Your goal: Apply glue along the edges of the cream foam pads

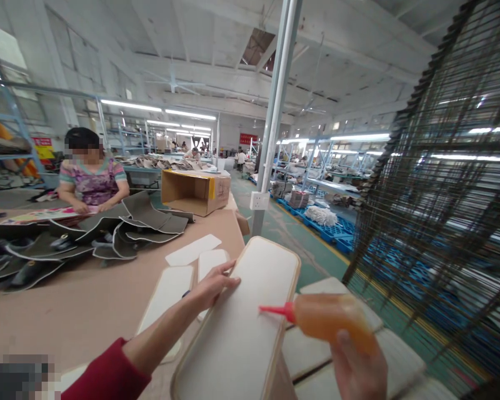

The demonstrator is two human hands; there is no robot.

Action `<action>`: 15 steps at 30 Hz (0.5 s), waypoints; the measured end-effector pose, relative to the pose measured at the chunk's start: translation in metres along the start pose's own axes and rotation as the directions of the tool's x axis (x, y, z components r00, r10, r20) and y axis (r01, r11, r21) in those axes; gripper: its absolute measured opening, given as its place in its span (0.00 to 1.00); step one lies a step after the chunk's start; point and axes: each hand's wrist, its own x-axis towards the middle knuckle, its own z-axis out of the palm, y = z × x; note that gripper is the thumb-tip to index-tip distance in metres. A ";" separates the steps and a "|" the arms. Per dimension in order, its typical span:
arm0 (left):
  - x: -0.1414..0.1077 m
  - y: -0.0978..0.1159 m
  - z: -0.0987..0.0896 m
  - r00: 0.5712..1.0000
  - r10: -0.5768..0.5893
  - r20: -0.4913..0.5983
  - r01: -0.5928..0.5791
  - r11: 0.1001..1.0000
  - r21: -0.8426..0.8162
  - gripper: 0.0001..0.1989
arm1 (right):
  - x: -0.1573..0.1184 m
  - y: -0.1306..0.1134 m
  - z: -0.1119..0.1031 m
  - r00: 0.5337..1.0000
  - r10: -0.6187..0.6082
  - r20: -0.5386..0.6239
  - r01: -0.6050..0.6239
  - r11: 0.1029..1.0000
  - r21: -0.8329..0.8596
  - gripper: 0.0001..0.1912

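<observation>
A long white panel (254, 289) with rounded corners and a tan rim lies tilted in front of me. My left hand (214, 284) grips its left edge, with the thumb on the white face. In my right hand (358, 361) is a squeeze bottle (331, 316) of amber liquid, held on its side and slightly blurred. Its red nozzle points left, with the tip at or just above the panel's face; I cannot tell whether it touches. Left of the panel, more white pieces (164, 297) lie on the brown table (87, 316).
Stacked pale panels (400, 355) sit at the lower right. Dark grey pieces with white edges (129, 228) are heaped on the left, near a co-worker (92, 178). An open cardboard box (220, 191) stands at the table's far end, by a post (273, 111). Wire racks (441, 166) rise at right.
</observation>
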 end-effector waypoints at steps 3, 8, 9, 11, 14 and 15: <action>0.000 0.003 -0.002 0.999 -0.033 0.033 0.034 0.999 -0.027 0.42 | 0.024 -0.008 0.010 0.994 -0.052 -0.099 0.058 0.997 0.049 0.22; 0.014 -0.001 -0.009 0.991 -0.098 -0.091 0.099 0.995 0.005 0.44 | -0.019 0.009 0.010 0.995 0.088 -0.052 -0.087 0.996 0.019 0.20; 0.018 -0.003 -0.010 0.987 -0.100 -0.125 0.104 0.994 0.023 0.45 | -0.029 0.014 0.011 0.988 0.151 0.014 -0.151 0.988 0.010 0.21; 0.026 -0.010 -0.012 0.986 -0.099 -0.132 0.106 0.993 0.053 0.46 | -0.034 0.022 0.015 0.993 0.118 0.008 -0.118 0.993 0.002 0.26; 0.038 -0.023 -0.008 0.987 -0.150 -0.051 0.154 0.985 0.073 0.50 | -0.014 0.028 0.015 0.999 0.018 -0.034 -0.019 1.000 -0.023 0.28; 0.042 -0.027 -0.004 0.984 -0.177 -0.030 0.179 0.981 0.079 0.51 | -0.008 0.028 0.013 0.998 -0.010 -0.057 0.009 0.999 -0.031 0.28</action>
